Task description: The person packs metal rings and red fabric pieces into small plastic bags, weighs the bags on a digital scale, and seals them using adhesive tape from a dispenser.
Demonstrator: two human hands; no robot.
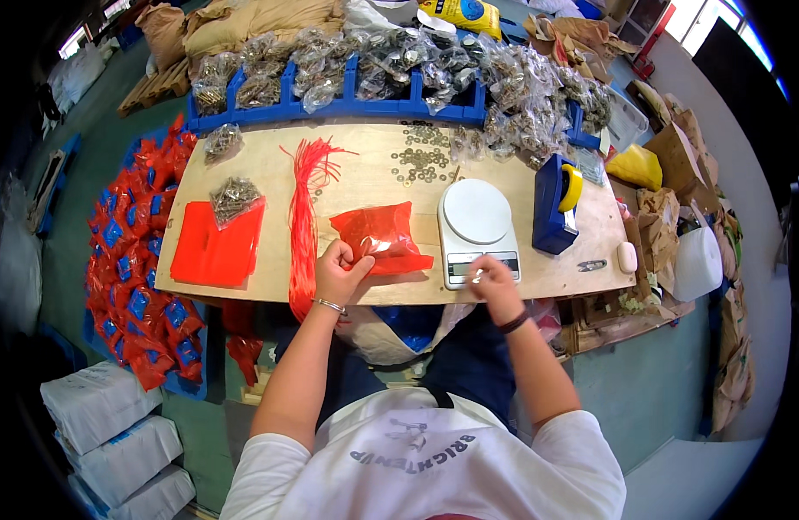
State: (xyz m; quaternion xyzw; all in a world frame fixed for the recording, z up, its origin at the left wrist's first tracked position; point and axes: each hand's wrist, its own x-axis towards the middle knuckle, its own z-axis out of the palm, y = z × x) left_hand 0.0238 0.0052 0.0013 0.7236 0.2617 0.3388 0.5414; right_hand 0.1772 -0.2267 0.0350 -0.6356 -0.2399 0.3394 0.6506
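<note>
A red bag [382,236] is on the wooden table [365,178], its near-left edge pinched between thumb and fingers of the left hand [343,271]. The right hand [495,283], blurred, partly covers the front of the white scale [477,212] — its grip I cannot tell. Red ties [303,230] lie left, washers [423,162] beyond; dark lettering [458,445] marks the white shirt [399,494].

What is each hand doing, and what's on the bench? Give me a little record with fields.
Left hand: pinching a filled red bag
Right hand: at the front of the white scale; contact unclear
Bench, left: red strips; flat red sheets under a clear bag of metal parts
Bench, right: blue tape dispenser
Bench, far side: loose washers
</note>
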